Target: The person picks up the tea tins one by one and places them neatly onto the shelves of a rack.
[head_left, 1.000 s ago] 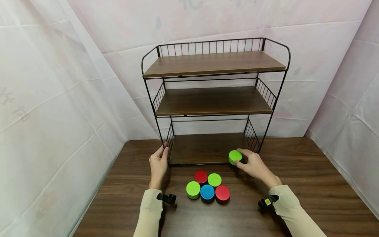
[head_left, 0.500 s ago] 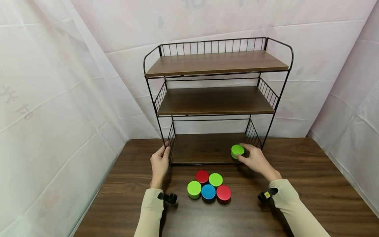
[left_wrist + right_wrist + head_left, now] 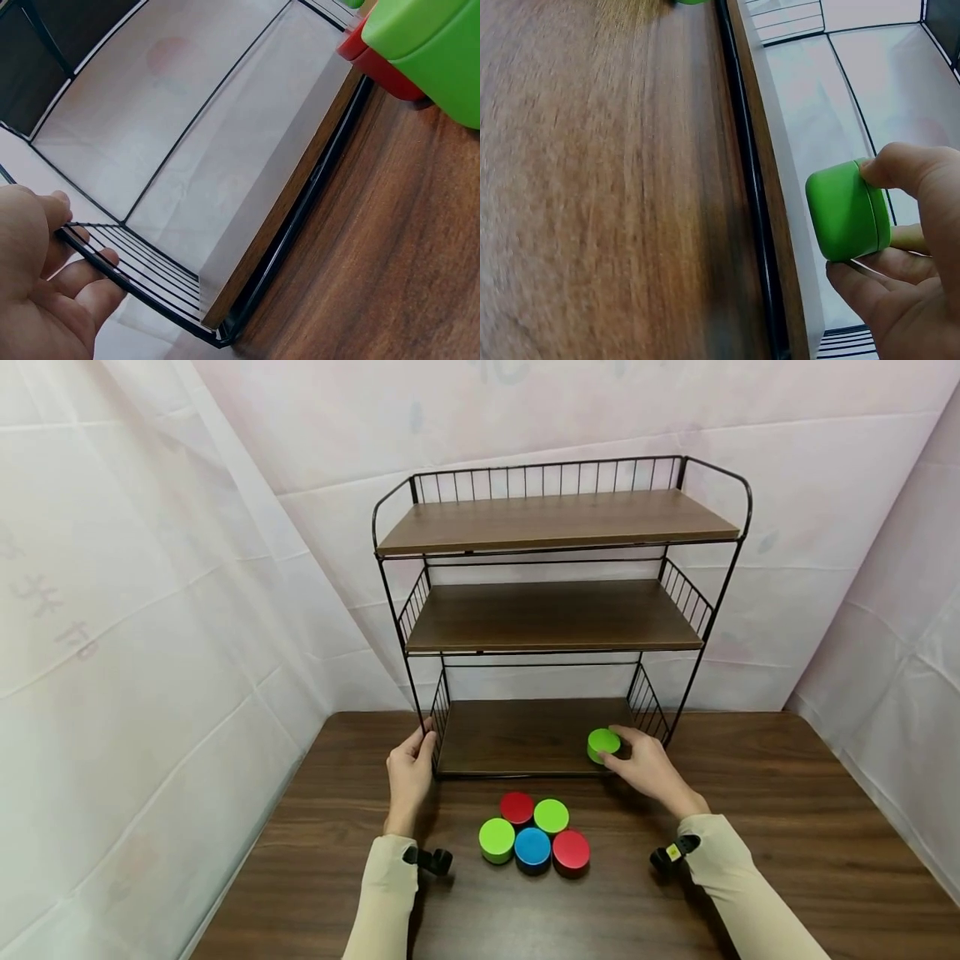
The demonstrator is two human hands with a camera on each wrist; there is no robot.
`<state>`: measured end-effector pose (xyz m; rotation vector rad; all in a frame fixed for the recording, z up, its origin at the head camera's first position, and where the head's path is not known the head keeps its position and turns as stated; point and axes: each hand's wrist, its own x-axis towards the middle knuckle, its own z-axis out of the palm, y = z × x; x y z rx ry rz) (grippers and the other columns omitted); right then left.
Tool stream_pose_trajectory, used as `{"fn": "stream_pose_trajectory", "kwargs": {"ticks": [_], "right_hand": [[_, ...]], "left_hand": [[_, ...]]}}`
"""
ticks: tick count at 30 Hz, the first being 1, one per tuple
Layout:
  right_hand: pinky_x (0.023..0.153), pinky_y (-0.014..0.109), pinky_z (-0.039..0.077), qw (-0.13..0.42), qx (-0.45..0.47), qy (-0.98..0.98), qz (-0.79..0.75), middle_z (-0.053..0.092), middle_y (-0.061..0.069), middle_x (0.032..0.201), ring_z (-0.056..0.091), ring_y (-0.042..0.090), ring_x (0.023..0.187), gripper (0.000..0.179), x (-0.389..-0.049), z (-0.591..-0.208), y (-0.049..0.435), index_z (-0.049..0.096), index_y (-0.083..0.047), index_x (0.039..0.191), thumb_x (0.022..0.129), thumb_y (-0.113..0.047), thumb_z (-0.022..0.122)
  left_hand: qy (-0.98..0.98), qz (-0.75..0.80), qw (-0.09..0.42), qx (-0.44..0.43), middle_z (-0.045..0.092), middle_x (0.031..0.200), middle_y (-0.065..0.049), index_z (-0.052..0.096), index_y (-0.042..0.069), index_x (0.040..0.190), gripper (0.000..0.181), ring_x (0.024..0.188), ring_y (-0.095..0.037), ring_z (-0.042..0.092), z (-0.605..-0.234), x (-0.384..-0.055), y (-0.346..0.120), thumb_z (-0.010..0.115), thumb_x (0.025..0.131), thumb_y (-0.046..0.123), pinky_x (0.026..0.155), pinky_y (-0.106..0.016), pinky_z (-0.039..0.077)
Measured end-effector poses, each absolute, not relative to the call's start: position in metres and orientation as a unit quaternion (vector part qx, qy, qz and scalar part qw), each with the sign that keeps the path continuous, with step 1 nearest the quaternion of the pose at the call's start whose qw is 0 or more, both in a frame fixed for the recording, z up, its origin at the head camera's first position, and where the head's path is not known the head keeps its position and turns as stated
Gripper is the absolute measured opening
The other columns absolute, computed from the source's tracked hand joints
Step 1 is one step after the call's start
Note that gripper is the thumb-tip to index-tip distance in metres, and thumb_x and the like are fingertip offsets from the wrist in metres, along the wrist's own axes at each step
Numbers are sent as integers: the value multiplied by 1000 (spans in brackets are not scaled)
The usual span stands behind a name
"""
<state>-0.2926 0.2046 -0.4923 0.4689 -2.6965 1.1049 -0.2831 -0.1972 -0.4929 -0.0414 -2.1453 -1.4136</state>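
Between the thumb and fingers of my right hand [image 3: 651, 770] is a small round green container [image 3: 603, 746]. It is at the right front of the wire rack's bottom shelf [image 3: 532, 735]; whether it touches the board I cannot tell. In the right wrist view, the thumb presses the green container [image 3: 847, 211] from one side and fingers lie on the other. My left hand [image 3: 409, 770] grips the lower left side of the rack. The left wrist view has the fingers of that hand [image 3: 52, 277] curled about the black wire side frame [image 3: 142, 296].
In front of the rack, a red container [image 3: 517, 808], two green ones [image 3: 551, 817], a blue one [image 3: 532, 850] and another red one [image 3: 572, 853] cluster on the wooden table [image 3: 600, 918]. Above are the middle shelf [image 3: 555, 617] and top shelf [image 3: 558, 520]. White cloth [image 3: 187, 610] hangs behind and beside.
My right hand has carried the green container back from the bottom shelf's front edge to over the board, then nearly stopped. My left hand keeps its grip. The head view has shifted slightly.
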Motion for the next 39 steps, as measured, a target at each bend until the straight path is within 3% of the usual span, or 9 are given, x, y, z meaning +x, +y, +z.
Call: {"fn": "stream_pose_trajectory", "kwargs": {"ticks": [3, 6, 9, 13, 16, 23, 30, 34, 39], "right_hand": [[90, 53, 53, 93, 147, -911, 375, 61, 31, 137, 65, 34, 107, 58, -293, -495, 205, 55, 9, 142, 95, -21, 73], [93, 56, 53, 89, 141, -910, 380, 60, 30, 139, 64, 36, 113, 59, -292, -498, 205, 54, 9, 143, 95, -21, 72], [95, 57, 52, 88, 141, -908, 385, 60, 30, 140, 64, 39, 117, 59, -292, -500, 205, 53, 9, 143, 96, -21, 72], [96, 59, 52, 91, 138, -907, 388, 60, 30, 140, 62, 42, 122, 59, -292, -501, 203, 53, 9, 143, 96, -21, 72], [97, 59, 51, 91, 133, -908, 386, 59, 31, 140, 62, 42, 122, 59, -292, -501, 203, 53, 9, 143, 96, -22, 72], [98, 60, 51, 89, 125, -911, 383, 57, 33, 141, 59, 45, 125, 60, -292, -503, 204, 51, 10, 144, 97, -22, 71], [102, 63, 47, 88, 124, -913, 378, 50, 35, 147, 57, 49, 126, 69, -290, -504, 202, 44, 12, 149, 98, -27, 70], [110, 66, 40, 87, 127, -914, 374, 39, 35, 156, 41, 52, 141, 83, -286, -504, 200, 31, 12, 155, 98, -33, 70], [112, 69, 35, 92, 130, -916, 369, 28, 37, 160, 33, 55, 145, 92, -275, -502, 201, 21, 11, 159, 98, -37, 71]], "left_hand": [[-801, -529, 279, -11, 73, 125, -12, 71, 9, 133, 32, 86, -14, 69, -492, -283, -196, 65, 103, 21, 72, -12, 45], [-800, -538, 266, -9, 77, 105, -21, 69, 11, 135, 33, 61, -15, 57, -492, -281, -197, 63, 104, 21, 62, -16, 40], [-798, -543, 260, -7, 76, 104, -22, 70, 12, 135, 33, 56, -6, 46, -493, -281, -197, 63, 105, 22, 60, -18, 38], [-794, -549, 260, -8, 75, 122, -14, 72, 10, 132, 32, 77, 5, 58, -493, -282, -199, 65, 104, 23, 71, -15, 45], [-789, -555, 265, -9, 75, 121, -13, 73, 8, 129, 30, 88, 7, 62, -493, -285, -199, 66, 103, 21, 75, -10, 46], [-782, -566, 263, 0, 78, 95, -21, 77, 8, 123, 27, 61, -1, 51, -493, -285, -199, 70, 100, 20, 61, -15, 38], [-778, -563, 278, 1, 78, 95, -21, 78, 10, 120, 25, 65, -2, 55, -495, -284, -198, 71, 99, 22, 65, -15, 40], [-779, -560, 282, 10, 80, 97, -15, 79, 11, 118, 25, 78, -1, 66, -493, -284, -198, 72, 99, 24, 70, -10, 44], [-782, -561, 270, 10, 79, 107, -9, 78, 9, 121, 29, 102, -19, 74, -493, -285, -198, 71, 100, 27, 77, -10, 49]]}}
